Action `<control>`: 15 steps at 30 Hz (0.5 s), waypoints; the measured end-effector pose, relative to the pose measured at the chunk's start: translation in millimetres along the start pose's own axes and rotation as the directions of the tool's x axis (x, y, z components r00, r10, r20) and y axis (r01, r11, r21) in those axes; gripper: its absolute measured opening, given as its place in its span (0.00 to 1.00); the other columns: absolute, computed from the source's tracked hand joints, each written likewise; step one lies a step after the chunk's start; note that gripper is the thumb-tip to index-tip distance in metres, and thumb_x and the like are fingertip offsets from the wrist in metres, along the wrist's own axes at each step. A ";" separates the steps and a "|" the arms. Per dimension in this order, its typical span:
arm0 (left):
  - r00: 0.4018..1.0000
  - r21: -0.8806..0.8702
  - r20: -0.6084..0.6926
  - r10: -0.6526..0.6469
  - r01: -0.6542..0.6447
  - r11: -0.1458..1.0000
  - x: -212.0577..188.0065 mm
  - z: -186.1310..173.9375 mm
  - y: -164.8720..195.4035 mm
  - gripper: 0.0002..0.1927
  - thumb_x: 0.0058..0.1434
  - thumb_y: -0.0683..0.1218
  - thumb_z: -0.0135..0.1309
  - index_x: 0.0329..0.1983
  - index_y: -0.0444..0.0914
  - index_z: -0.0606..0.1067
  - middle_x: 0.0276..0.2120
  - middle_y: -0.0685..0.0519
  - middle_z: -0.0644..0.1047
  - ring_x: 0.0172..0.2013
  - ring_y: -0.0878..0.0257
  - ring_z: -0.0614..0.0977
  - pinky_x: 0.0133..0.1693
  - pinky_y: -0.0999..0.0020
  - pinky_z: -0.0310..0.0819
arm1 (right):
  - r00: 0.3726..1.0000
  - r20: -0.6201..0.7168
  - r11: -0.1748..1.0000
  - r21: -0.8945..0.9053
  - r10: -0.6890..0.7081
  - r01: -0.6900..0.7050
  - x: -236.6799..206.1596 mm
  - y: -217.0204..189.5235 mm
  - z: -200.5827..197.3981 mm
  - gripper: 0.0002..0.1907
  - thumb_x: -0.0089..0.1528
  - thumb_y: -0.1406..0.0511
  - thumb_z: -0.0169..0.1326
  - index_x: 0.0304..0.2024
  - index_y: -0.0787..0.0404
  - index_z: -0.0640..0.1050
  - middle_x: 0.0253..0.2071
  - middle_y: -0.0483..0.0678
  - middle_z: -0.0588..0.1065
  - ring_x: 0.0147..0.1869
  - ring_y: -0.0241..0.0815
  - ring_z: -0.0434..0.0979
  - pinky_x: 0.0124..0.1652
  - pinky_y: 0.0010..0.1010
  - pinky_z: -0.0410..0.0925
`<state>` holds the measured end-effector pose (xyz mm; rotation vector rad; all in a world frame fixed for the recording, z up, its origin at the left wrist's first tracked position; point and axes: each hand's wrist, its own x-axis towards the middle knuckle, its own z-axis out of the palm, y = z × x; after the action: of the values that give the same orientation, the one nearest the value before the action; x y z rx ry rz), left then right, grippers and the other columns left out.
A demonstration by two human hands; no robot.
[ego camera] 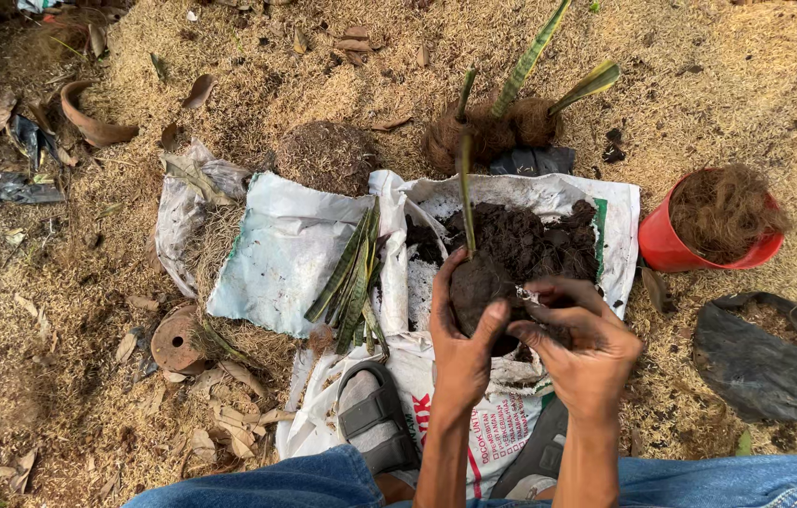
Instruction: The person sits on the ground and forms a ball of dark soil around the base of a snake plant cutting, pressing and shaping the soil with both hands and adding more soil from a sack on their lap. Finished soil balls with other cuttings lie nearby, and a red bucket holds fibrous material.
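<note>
We cup the soil ball [479,296] at center over the white sack [549,193], left hand [462,348] wrapped tight, right hand [579,339] pinching at 3 o'clock, so press evenly, keeping its 1 leaf [465,188] upright toward 12.

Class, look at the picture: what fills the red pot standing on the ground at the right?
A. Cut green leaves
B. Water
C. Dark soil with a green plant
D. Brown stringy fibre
D: the red pot is packed to its rim with brown stringy fibre; no plant, water or leaves show in it, and the cut green leaves lie on a white sack instead.
</note>
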<state>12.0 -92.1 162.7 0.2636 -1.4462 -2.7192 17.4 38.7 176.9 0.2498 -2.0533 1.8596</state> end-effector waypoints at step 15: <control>0.977 -0.270 -0.187 -0.106 0.053 0.961 2.5 1.1 -1.1 0.39 0.50 0.44 0.62 0.68 0.36 0.66 0.49 0.46 0.77 0.47 0.58 0.80 0.51 0.64 0.78 | 0.956 -0.286 0.983 -0.146 0.065 -0.111 -13.0 -34.5 -7.5 0.12 0.59 0.76 0.62 0.46 0.67 0.80 0.58 0.57 0.76 0.62 0.45 0.76 0.57 0.32 0.73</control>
<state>9.4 -90.9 162.1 0.5730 -1.0312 -2.8089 42.9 40.6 204.3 -0.1430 -2.0276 1.6564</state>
